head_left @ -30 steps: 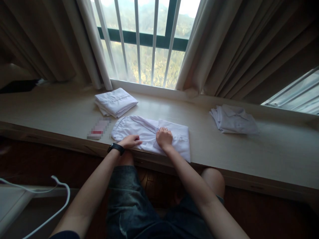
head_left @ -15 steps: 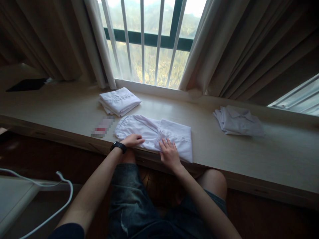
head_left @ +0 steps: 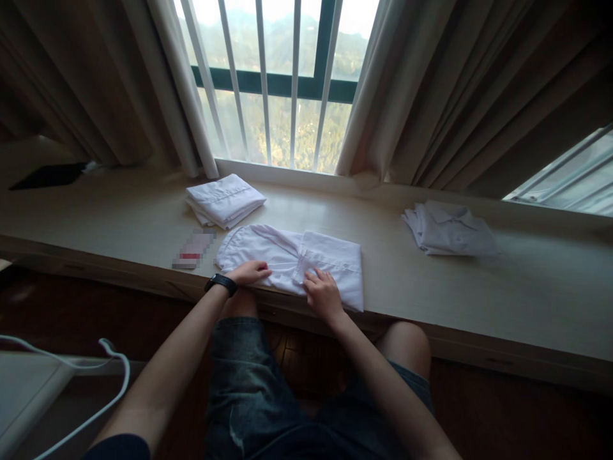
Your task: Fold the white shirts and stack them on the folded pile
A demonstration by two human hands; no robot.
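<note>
Mid-fold at the window desk (head_left: 479,306), a person's left hand (head_left: 249,273) and right hand (head_left: 323,295) press flat, fingers spread and gripping nothing, on a white shirt (head_left: 292,262), whose smoothed halves look ready for another fold.

Black wristband (head_left: 221,283) on left wrist, dark denim shorts (head_left: 258,396), bare forearms.

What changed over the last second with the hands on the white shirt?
The right hand let go of the bunched fold at the middle of the shirt, opened and slid back toward the near edge, where it now lies flat on the cloth. The left hand stayed pressing the shirt's near edge. The folded pile and the loose shirt on the ledge did not move.
</note>
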